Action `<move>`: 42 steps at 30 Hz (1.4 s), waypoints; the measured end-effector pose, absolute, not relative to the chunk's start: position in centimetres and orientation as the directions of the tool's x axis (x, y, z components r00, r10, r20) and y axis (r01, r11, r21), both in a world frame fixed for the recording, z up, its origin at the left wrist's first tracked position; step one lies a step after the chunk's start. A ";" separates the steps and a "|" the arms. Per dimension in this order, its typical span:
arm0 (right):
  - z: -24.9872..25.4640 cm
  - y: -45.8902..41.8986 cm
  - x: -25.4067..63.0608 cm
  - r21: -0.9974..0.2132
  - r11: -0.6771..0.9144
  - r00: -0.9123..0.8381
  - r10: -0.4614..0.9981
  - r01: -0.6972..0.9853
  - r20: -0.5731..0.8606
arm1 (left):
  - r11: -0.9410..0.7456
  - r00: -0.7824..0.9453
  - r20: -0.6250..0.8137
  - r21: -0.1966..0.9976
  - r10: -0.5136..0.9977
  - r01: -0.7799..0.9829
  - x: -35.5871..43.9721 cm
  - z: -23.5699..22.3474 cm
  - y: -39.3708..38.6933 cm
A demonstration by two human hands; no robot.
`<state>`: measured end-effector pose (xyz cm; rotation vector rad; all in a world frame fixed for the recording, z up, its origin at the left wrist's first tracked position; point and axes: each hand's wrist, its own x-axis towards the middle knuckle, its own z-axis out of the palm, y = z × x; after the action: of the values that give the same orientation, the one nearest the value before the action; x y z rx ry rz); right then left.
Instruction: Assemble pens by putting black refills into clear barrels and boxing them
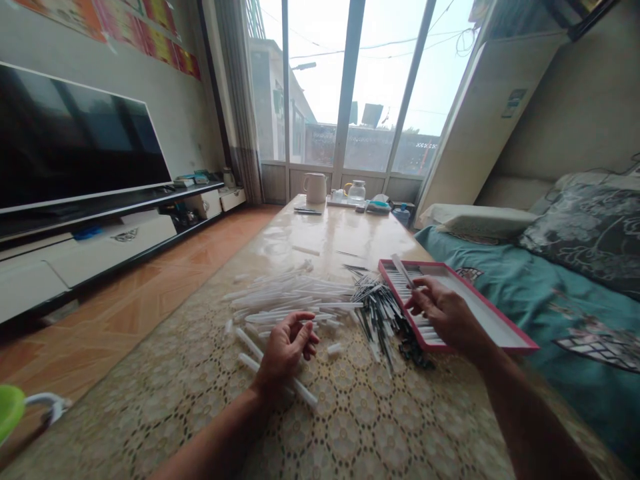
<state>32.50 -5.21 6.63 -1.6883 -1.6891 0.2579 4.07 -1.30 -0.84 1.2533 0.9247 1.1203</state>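
My right hand [436,308] pinches a slim whitish tube with a clear look, like a pen [401,270], and holds it tilted over the left part of a red-rimmed shallow box [493,325]. Similar white tubes lie in a row inside this box, partly hidden by the hand. My left hand [289,347] hovers over or rests at the near edge of a heap of white tubes [280,293]; its fingers are loosely curled and nothing shows in them. Between the hands spreads a pile of thin dark-and-silver rods [377,307], with small black caps [415,352] beside the box.
The long table [345,427] has a flower-patterned cover. A small white cap [334,349] lies near my left hand. At the far end stand a cream kettle [315,188] and a glass pitcher [357,191]. A teal-covered sofa [520,280] runs along the right.
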 end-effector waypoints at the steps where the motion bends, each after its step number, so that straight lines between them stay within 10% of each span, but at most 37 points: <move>1: 6.6 -5.3 33.9 -0.542 0.072 0.145 0.926 0.837 0.347 | -0.031 0.231 0.060 0.991 0.971 -0.127 4.1 -0.9 -1.3; 6: 3.8 -6.2 40.4 -0.021 -0.125 0.124 0.922 0.992 0.366 | -0.039 0.247 0.067 0.992 0.967 -0.120 4.1 -1.0 -1.2; 11: 1.0 -6.7 43.3 0.150 -0.117 0.076 0.964 0.982 0.256 | -0.035 0.234 0.056 0.995 0.971 -0.095 4.2 -0.7 -1.3; 25: 0.4 -6.2 39.6 0.162 -0.119 0.055 0.935 0.980 0.351 | -0.059 0.175 0.084 0.988 0.981 -0.141 4.2 -0.3 -1.7; 34: 1.4 -5.0 31.1 -0.237 0.173 -0.061 0.908 0.956 0.415 | -0.181 -0.067 0.172 0.968 0.983 -0.171 3.3 0.0 -1.3; 42: -0.3 -1.3 26.4 -0.233 0.207 -0.091 0.899 0.950 0.428 | -0.164 -0.058 0.156 0.972 0.986 -0.166 3.0 -0.4 -0.9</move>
<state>26.37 -1.35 -0.30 -1.7117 -2.0093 -0.1407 3.03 -0.89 -0.41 1.1744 1.0327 1.4359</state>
